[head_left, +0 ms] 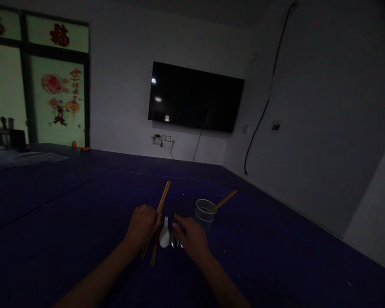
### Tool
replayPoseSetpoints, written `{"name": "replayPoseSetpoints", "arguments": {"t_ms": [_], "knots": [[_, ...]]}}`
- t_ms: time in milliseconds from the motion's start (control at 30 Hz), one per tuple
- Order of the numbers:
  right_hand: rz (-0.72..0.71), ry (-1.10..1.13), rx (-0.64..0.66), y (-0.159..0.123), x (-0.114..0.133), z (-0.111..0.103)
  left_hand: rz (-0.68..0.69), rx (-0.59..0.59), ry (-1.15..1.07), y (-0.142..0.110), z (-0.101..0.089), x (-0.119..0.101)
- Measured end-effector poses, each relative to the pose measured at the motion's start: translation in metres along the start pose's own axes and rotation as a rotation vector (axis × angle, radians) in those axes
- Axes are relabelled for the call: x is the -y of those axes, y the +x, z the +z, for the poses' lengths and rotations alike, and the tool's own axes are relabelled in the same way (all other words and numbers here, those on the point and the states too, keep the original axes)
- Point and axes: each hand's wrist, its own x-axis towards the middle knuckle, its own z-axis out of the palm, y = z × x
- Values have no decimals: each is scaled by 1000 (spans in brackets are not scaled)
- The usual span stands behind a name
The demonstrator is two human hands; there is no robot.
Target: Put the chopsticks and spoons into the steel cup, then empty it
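Note:
My left hand (143,223) is closed around wooden chopsticks (164,196), whose far ends stick out above the fingers and near ends below the wrist. Just right of that hand a white soup spoon (164,236) lies with its bowl toward me. Beside it is a metal spoon (174,241); the bent fingers of my right hand (191,238) close on its handle, which they partly cover. Another shiny metal edge peeks out under the right hand, too hidden to name. A grey cylindrical holder (204,218) stands behind the right hand, with a chopstick (224,201) leaning out.
All this rests on a wide dark purple surface (93,205) with seams. Crumpled clear plastic (22,157) lies at the far left, near small orange objects (74,144). A television (196,98) hangs on the wall behind, and a black cable (265,107) runs down the right wall.

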Motion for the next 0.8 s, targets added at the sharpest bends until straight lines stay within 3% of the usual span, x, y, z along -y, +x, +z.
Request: {"name": "replayPoseSetpoints", "arguments": {"t_ms": [133,267,600,700,800], "knots": [[-32,161,-77,-2,5,-2,285,-277,-49,-5,5,-5],[-34,315,-115,-2,9,-5,488,-402,-46,-10,8,-9],[122,616,-182,-1,14,3,539,-436,-75,-12,12,-9],[146,599,-354,-4,14,-7,512,-458,-136,-16,12,-5],[208,520,-629,-5,10,-24,445,-494,-164,-18,15,0]]}}
